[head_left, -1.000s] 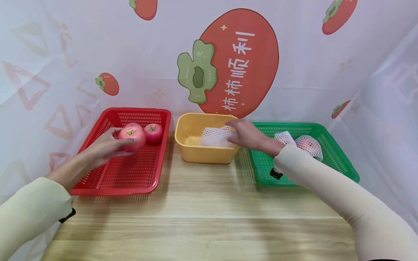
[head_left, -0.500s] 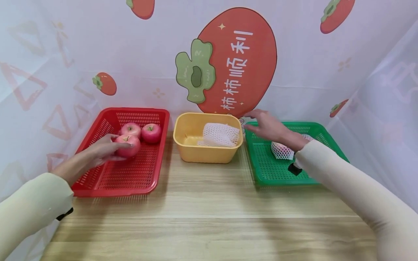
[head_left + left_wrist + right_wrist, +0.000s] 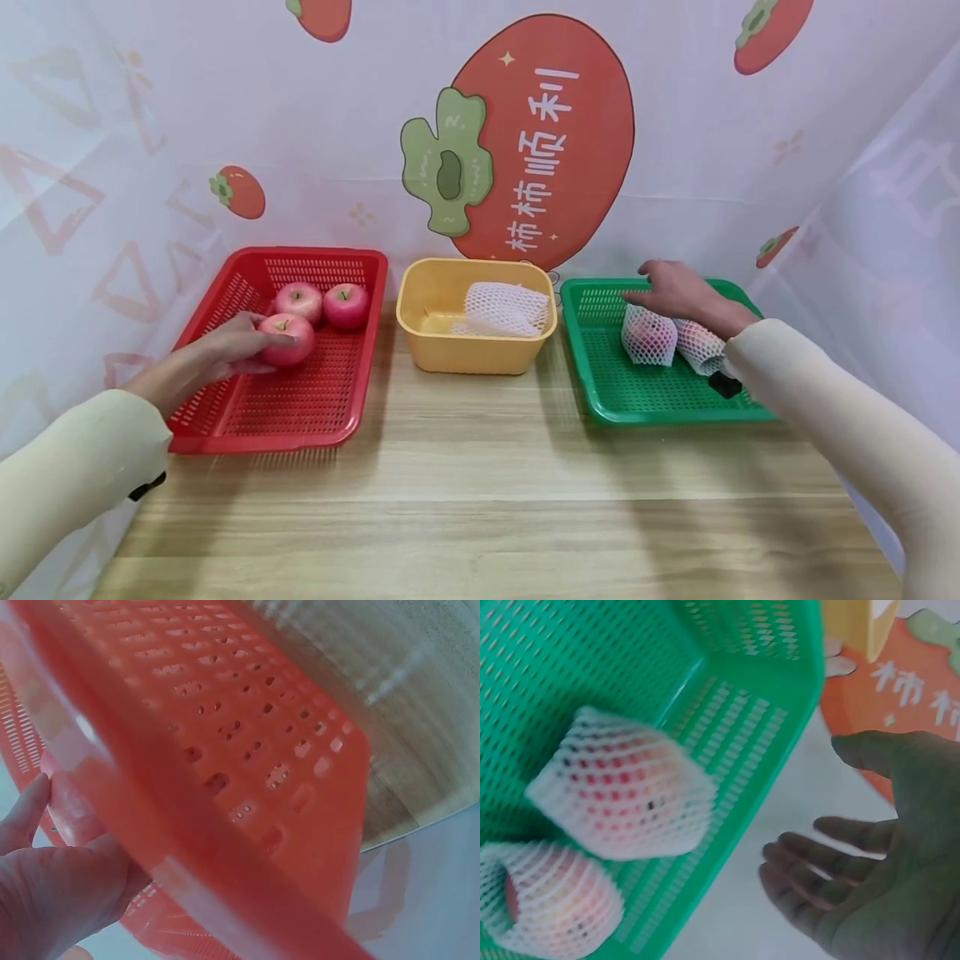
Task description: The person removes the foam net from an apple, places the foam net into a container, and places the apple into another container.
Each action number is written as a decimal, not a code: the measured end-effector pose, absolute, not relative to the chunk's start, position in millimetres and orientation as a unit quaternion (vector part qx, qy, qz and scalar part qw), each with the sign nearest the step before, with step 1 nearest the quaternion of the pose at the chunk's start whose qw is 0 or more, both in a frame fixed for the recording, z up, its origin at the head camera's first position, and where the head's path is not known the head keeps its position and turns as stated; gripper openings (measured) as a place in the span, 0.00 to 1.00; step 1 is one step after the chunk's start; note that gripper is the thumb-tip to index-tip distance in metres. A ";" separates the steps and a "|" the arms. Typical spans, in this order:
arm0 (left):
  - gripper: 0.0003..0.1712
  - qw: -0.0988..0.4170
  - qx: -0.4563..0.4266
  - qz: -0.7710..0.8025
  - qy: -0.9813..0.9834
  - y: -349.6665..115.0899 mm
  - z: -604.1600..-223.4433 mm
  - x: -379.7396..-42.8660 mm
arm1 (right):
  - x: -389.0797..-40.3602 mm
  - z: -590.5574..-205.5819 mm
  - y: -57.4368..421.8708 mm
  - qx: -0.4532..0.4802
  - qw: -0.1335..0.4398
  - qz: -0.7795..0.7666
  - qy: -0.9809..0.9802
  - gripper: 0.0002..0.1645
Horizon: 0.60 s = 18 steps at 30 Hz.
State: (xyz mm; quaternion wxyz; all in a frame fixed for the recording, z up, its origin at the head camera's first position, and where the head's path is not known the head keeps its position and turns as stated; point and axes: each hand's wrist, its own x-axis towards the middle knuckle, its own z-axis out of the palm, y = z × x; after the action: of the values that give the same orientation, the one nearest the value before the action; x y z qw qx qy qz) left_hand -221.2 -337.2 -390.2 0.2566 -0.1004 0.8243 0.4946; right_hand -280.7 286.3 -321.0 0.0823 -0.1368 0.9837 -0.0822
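- One apple [image 3: 288, 343] is gripped between the thumb and fingers of the left hand [image 3: 232, 346], inside the red basket [image 3: 300, 442]. Whether it touches the basket floor cannot be told.
- Left-side change: compared with one second earlier, the gripped apple covers less of the paler rear apple [image 3: 298, 298]. A redder apple [image 3: 347, 306] lies just to the right of that one.
- Right-side change: the right hand [image 3: 678, 290] has moved from the yellow box [image 3: 468, 356] to the rear of the green basket [image 3: 622, 414]. Its fingers are loosely spread and hold nothing.
- No change: white nets [image 3: 502, 307] lie in the right half of the yellow box.
- Materials: both baskets are perforated plastic with rounded corners; the box has smooth walls. Bare apples are round, pink-red and glossy. The nets are soft, with an open mesh.
- Contents, green basket: one netted fruit [image 3: 648, 336] lies beside a second netted fruit [image 3: 699, 346]; red skin shows through the mesh.
- Surroundings: the surface [image 3: 480, 500] has pale wood grain. White cloth [image 3: 300, 125] behind bears a large red fruit print [image 3: 547, 167].
- Obstructions: the right sleeve [image 3: 825, 425] crosses the green basket's right side. In the left wrist view, the red rim hides much of the gripped apple.
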 end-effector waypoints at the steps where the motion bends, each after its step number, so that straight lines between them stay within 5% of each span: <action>1: 0.48 0.258 -0.101 0.491 0.826 -337.0 -390.4 -222.1 | -280.7 -321.9 289.9 -0.127 0.090 -0.075 0.985 0.39; 6: 0.46 0.271 -0.093 0.471 0.834 -337.1 -391.5 -225.1 | -281.2 -330.9 307.2 -0.075 0.154 -0.057 0.984 0.30; 12: 0.46 0.292 -0.079 0.455 0.838 -335.0 -393.4 -226.6 | -281.6 -343.9 319.8 -0.056 0.219 -0.060 0.972 0.33; 18: 0.62 0.319 -0.087 0.442 0.834 -330.6 -394.1 -227.2 | -282.5 -353.5 321.8 -0.041 0.268 -0.068 0.960 0.30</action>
State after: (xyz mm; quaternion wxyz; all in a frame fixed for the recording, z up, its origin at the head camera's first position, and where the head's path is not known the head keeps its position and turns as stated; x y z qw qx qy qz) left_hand -227.2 -330.6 -394.1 0.3186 -0.0866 0.8342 0.4417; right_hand -282.5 321.8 -353.5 0.2677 -0.0407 0.9602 -0.0683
